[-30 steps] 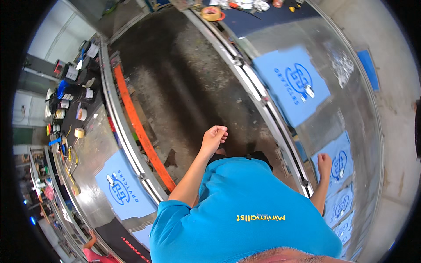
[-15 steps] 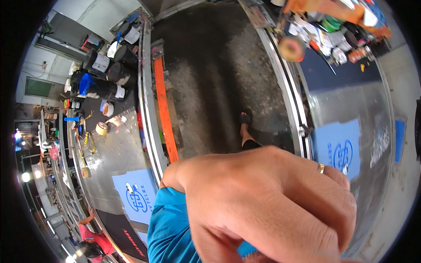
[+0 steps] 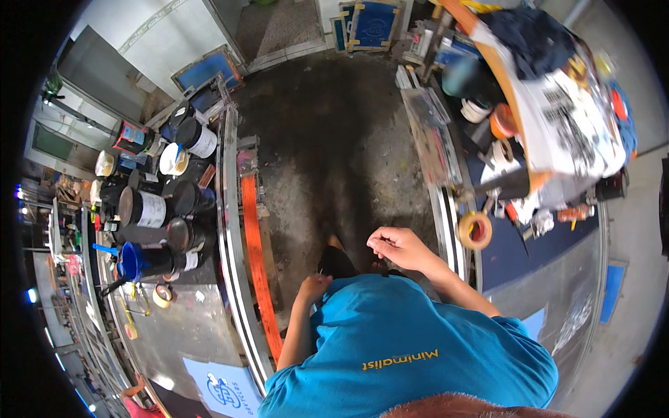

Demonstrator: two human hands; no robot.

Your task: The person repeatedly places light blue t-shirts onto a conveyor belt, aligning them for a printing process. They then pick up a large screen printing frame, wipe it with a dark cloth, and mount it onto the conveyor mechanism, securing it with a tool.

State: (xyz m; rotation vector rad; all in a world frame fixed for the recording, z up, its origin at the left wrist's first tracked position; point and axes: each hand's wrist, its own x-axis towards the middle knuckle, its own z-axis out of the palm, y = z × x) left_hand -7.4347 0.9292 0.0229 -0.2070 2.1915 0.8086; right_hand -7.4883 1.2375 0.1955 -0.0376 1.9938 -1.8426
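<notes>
My left hand [image 3: 316,285] hangs close to the waist of a blue T-shirt [image 3: 362,320]; its fingers are mostly hidden. Ahead of the shirt, over the dark floor, my right hand [image 3: 396,247] has its fingers loosely curled together, and nothing shows in it. Neither hand touches the benches on either side. The right hand is nearer the metal rail [image 3: 449,233] of the right bench. A roll of tan tape [image 3: 475,230] lies on that bench. On the left bench lies a light-blue printed sheet [image 3: 198,369].
Black ink tubs [image 3: 143,207] and a blue-stained bucket [image 3: 139,261] crowd the left bench. An orange strip [image 3: 254,251] runs along its side. Cloth, paper and tubs pile up at the right. Framed screens [image 3: 374,28] lean at the far wall. A co-worker's red sleeve [image 3: 136,405] shows lower left.
A large hand that filled the lower middle close to the camera has moved away. Both hands now show low before the shirt. The view has shifted, bringing the far wall in.
</notes>
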